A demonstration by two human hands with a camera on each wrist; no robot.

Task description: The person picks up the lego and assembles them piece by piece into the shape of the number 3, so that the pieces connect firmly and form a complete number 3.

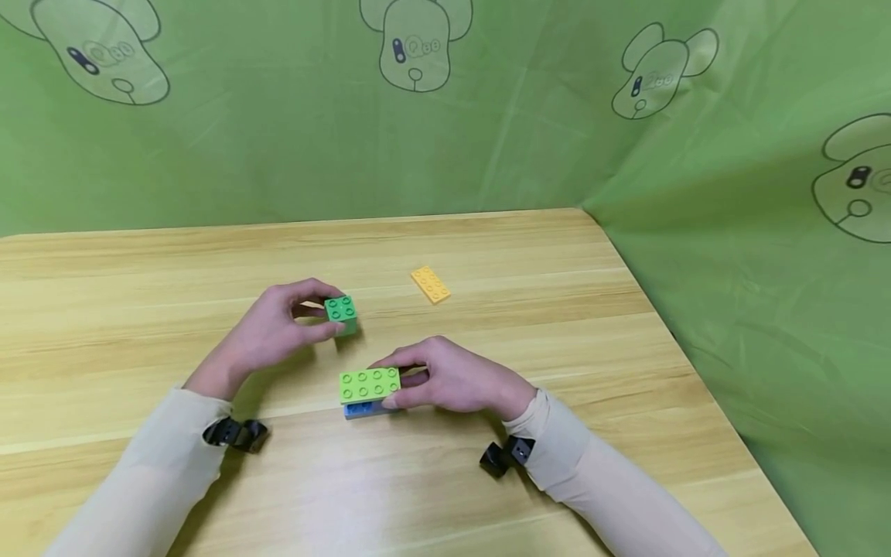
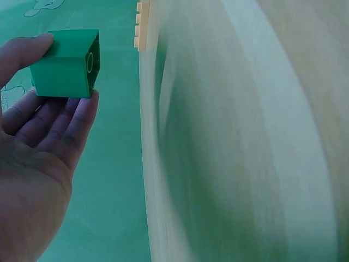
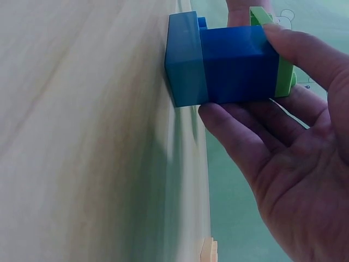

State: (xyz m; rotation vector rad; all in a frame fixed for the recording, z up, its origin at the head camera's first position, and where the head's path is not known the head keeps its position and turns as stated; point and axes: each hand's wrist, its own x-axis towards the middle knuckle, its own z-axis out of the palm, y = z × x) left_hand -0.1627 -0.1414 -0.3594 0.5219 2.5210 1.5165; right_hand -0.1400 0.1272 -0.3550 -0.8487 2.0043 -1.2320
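Note:
My left hand (image 1: 278, 325) pinches a green two-by-two toy building block (image 1: 341, 316) between thumb and fingers. The left wrist view shows the block's hollow underside facing the table, with a gap below it. Nearer the body, my right hand (image 1: 452, 379) grips a small stack of blocks by its right end. On top of that stack is a light green plate (image 1: 370, 385) with two rows of studs. Under the plate, the right wrist view shows a dark blue block (image 3: 240, 65) on a lighter blue brick (image 3: 186, 60) at the tabletop. Thumb and fingers press the dark blue block's sides.
An orange-yellow studded plate (image 1: 430, 285) lies flat on the wooden table (image 1: 557, 309), beyond both hands. Green cloth (image 1: 292, 155) with printed cartoon heads hangs behind the table and along its right side. Each sleeved wrist wears a small black camera.

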